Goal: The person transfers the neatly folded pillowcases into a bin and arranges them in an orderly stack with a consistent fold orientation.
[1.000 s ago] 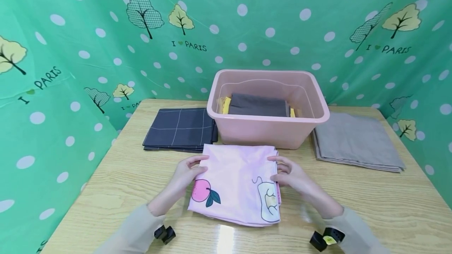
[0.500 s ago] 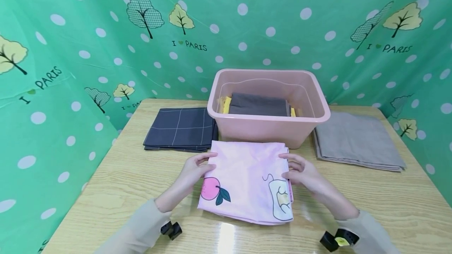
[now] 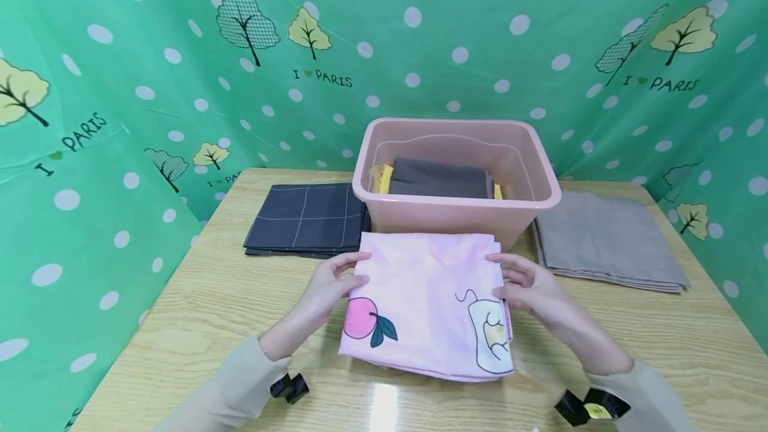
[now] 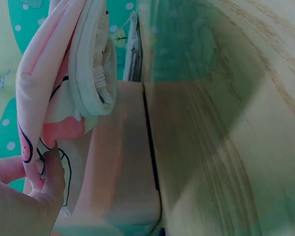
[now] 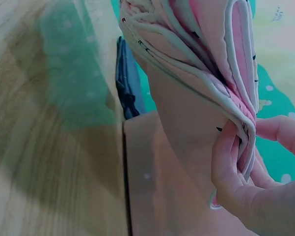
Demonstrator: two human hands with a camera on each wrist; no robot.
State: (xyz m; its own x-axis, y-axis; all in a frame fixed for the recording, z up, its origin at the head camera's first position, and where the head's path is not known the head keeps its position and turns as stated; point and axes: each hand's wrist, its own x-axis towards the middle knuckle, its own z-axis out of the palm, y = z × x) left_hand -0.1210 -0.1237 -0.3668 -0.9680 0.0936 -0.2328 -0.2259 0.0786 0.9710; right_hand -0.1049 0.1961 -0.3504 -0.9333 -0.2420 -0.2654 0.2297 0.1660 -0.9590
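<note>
Both hands hold a folded pink cloth (image 3: 426, 312), printed with a peach and a bread-like shape, raised off the wooden table in front of the bin. My left hand (image 3: 324, 292) grips its left edge, fingers on top and thumb nearer me. In the left wrist view, a pale rolled fold with gathers hangs from the cloth (image 4: 39, 93). On the opposite side, my right hand (image 3: 534, 289) pinches the right edge. Several stacked layers of the cloth (image 5: 186, 64) fan out above the thumb in the right wrist view.
A pink plastic bin (image 3: 456, 215) stands behind the cloth, holding a folded dark grey cloth (image 3: 441, 179) and something yellow (image 3: 385, 180). A navy checked cloth (image 3: 306, 215) lies left of it, a folded grey cloth (image 3: 606, 239) right. A green printed curtain (image 3: 420, 45) hangs behind.
Both hands have carried the pink cloth to the right and a little up toward the bin; it now overlaps more of the bin's front. The other cloths have stayed put.
</note>
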